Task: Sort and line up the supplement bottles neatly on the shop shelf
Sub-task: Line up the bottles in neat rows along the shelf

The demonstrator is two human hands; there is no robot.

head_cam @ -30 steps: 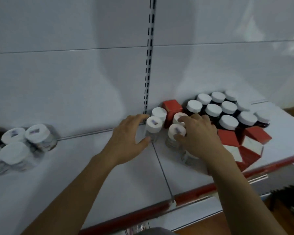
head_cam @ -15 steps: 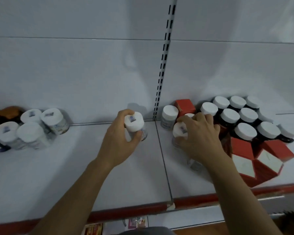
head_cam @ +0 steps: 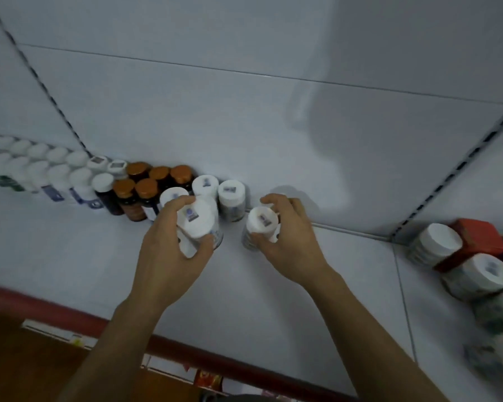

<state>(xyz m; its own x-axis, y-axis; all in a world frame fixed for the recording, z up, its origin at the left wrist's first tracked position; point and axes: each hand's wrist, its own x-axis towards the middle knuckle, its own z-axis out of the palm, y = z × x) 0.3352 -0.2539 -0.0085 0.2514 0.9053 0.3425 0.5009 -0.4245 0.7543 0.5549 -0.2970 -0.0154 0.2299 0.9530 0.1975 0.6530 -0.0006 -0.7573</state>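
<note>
Seen from over the person's head, looking down along both forearms, the left hand [head_cam: 169,253] has its grip wrapped round a tilted bottle [head_cam: 197,224] with a white cap. The thumb is low on the near side and the fingers curl over the far side, and the cap leans toward the camera. It hangs just in front of the matching bottles [head_cam: 231,195] that stand against the back panel. The right hand [head_cam: 291,242] has its grip closed round a second bottle [head_cam: 261,223], also white-capped, just right of that cluster. A strip of bare shelf [head_cam: 273,303] lies between the two hands. I can't tell whether either base is touching the shelf. Left of the cluster stand the orange-capped bottles [head_cam: 145,185], and beyond them is a long double row of white caps [head_cam: 41,166]. To my eye the job here is adding these two to the end of the cluster. I'd bring the tilted one upright before it goes down, then set it flush beside its neighbours instead of shoving it in, since these narrow bottles look easy to topple. The second bottle would go hard against the last one at the back. More of the same kind wait far right beside a red box [head_cam: 476,236].
</note>
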